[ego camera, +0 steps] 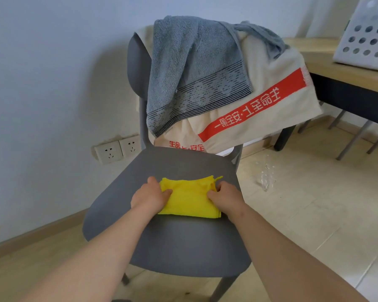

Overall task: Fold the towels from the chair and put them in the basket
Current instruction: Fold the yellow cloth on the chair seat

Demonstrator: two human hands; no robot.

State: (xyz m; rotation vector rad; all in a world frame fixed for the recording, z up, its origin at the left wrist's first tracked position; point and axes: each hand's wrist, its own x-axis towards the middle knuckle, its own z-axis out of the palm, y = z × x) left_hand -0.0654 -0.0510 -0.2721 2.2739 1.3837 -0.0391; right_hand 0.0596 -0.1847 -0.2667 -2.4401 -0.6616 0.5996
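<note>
Yellow towel (190,199) noted flat on the front half of the seat of the chair (172,243), already reduced to a small thick rectangle; layered edges are seen along its near side and a short loop tag at its far right corner

Left hand (150,197) is set on the towel's left edge and right hand (226,197) on its right edge; fingers are curled and both edges appear to be gripped, thumbs on top, though it cannot be made out whether fingertips are tucked underneath

Handling, as judged: light, limp, fine-napped cloth, probably microfibre; no stiffness is to be expected, so the stack is best taken by both side edges at once or scooped from below, else the folds may slide open; nothing fragile; the smooth moulded grey seat offers little grip

Grey towel (190,68) is draped over the chair back, thick terry pile with a flat woven striped border; under it hangs a beige towel (277,68), thinner-looking, with a red printed band; both are larger, heavier and floppier, and corners are the likely hold points

White basket (367,35), hard-walled with round perforations, is seen on a wooden table (336,70) to the right of and beyond the chair
</note>
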